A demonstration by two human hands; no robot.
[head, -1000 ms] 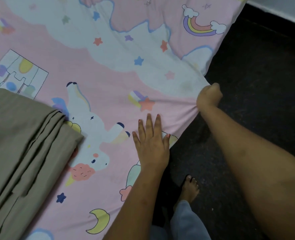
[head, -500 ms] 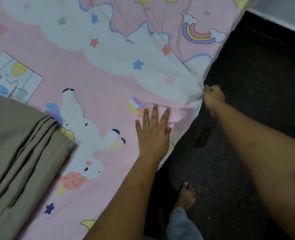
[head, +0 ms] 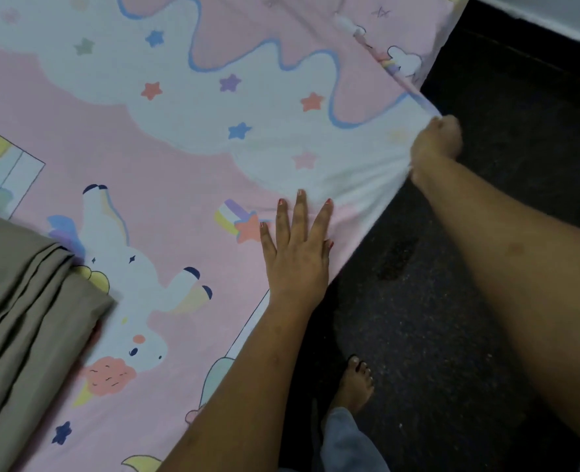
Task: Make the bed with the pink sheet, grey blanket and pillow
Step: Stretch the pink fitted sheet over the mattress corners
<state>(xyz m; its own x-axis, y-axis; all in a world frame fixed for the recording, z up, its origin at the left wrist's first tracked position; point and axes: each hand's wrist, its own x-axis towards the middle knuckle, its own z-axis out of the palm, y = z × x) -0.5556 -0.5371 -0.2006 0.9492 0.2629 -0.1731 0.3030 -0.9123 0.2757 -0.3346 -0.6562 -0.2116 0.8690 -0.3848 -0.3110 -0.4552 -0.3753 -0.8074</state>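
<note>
Head view: the pink sheet (head: 179, 185), printed with unicorns, stars and clouds, lies spread over the bed and fills most of the frame. The left hand (head: 295, 257) lies palm down on it just inside the bed's edge, forearm reaching in from below, its fingers (head: 300, 212) straight and slightly spread, pressing the cloth flat. The right arm stretches out over the dark floor (head: 486, 233). The right hand (head: 435, 144) is curled into a fist at the sheet's edge, gripping a bunch of cloth, and a taut ridge runs from the fist toward the upper right. The folded grey blanket (head: 26, 318) rests on the sheet at the left, well apart from both hands. A bare foot (head: 355, 386) stands on the floor beside the bed.
</note>
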